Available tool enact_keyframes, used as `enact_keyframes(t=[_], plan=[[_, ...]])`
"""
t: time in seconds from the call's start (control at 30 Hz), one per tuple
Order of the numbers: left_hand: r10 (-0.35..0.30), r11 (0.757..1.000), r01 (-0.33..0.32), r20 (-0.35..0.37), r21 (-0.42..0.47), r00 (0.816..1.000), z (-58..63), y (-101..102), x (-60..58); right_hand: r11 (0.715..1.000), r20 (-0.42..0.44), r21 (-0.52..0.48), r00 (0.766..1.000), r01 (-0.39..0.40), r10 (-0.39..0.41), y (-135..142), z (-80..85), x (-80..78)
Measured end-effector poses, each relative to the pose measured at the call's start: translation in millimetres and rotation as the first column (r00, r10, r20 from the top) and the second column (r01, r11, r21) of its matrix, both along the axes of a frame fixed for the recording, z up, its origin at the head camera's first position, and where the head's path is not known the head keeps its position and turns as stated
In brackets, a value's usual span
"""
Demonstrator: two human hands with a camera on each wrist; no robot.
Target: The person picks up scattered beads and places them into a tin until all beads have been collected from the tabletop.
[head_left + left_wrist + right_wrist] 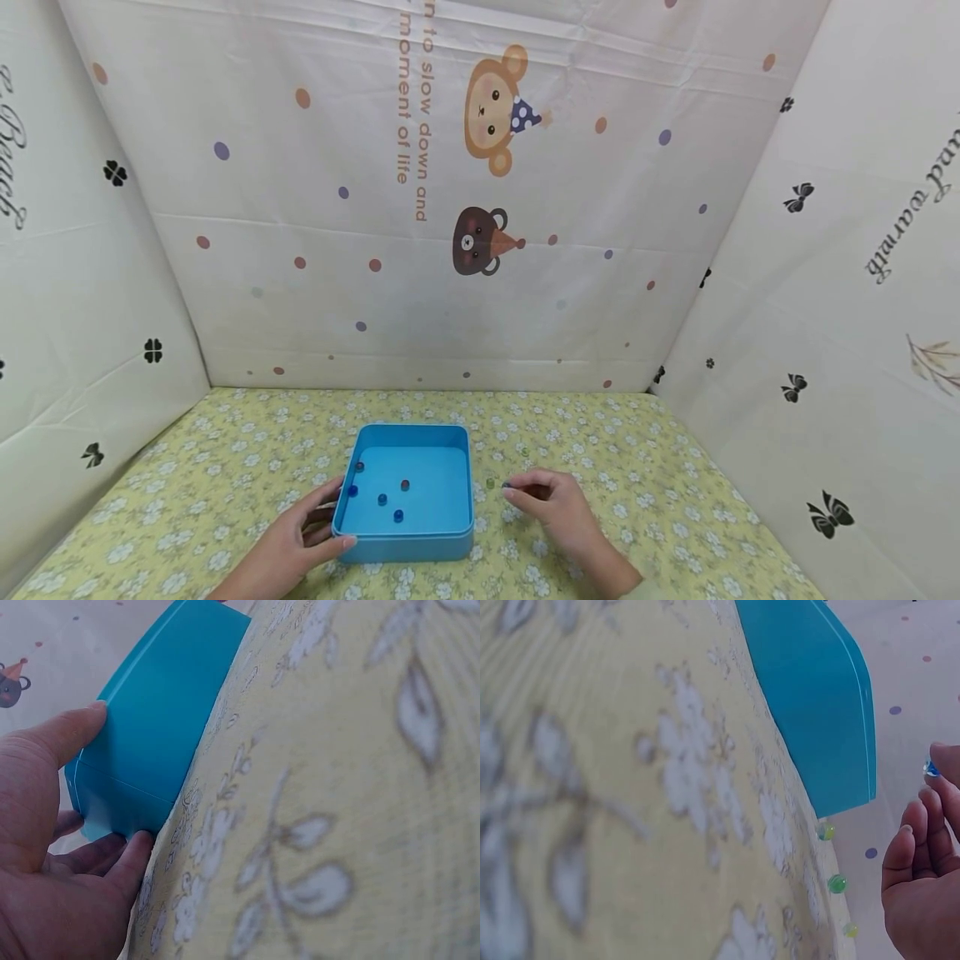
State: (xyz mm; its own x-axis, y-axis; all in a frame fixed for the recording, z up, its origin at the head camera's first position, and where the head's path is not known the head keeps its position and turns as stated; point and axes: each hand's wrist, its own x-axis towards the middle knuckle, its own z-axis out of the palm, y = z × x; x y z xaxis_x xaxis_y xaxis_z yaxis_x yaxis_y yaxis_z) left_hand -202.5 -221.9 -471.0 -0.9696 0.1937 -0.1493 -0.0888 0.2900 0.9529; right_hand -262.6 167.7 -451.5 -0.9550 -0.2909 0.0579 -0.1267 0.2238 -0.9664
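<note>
A square, open-topped blue box [420, 547] stands on the cloth. My left hand [288, 537] holds its near left corner, thumb on the near wall and fingers along the left side; the left wrist view shows this hand [71, 847] against the corner. Right of the box, my right hand [558, 510] pinches a small glassy blue marble [931, 769] between thumb and forefinger, just above the cloth. Several marbles lie inside the box, among them a blue marble [398, 516] and a reddish marble [405, 484].
Green marbles lie on the cloth right of the box, one green marble [490, 483] near my right fingertips and another green marble [526, 452] farther back. A yellow flowered cloth [247, 467] covers the table. Printed white sheets [420, 333] rise behind and at both sides.
</note>
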Motion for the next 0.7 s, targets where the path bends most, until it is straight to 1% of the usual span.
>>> enact_keyframes(t=[0.2,0.33,0.5,0.6,0.7], plan=[[-0.005,1.0,0.005,-0.006,0.004,1.0,-0.5,-0.3,-0.2,1.0,-0.036,-0.016,0.999,-0.021,0.02,-4.7,3.7,0.0],[-0.014,1.0,0.014,-0.007,0.009,1.0,-0.3,-0.4,-0.3,0.999,-0.04,-0.038,0.999,-0.03,0.028,-6.8,3.1,-0.9],[-0.006,1.0,0.006,-0.005,0.0,1.0,-0.5,-0.1,-0.1,0.999,-0.047,-0.031,0.999,-0.021,0.02,-10.3,1.2,-3.7],[0.006,1.0,-0.006,-0.004,-0.013,1.0,-0.9,0.5,-0.3,1.0,-0.049,-0.024,0.999,-0.01,0.009,-12.9,2.4,-5.3],[0.0,1.0,0.0,-0.004,-0.01,1.0,0.0,0.7,0.1,1.0,-0.053,-0.029,0.999,-0.008,0.006,-14.9,4.7,-6.1]])
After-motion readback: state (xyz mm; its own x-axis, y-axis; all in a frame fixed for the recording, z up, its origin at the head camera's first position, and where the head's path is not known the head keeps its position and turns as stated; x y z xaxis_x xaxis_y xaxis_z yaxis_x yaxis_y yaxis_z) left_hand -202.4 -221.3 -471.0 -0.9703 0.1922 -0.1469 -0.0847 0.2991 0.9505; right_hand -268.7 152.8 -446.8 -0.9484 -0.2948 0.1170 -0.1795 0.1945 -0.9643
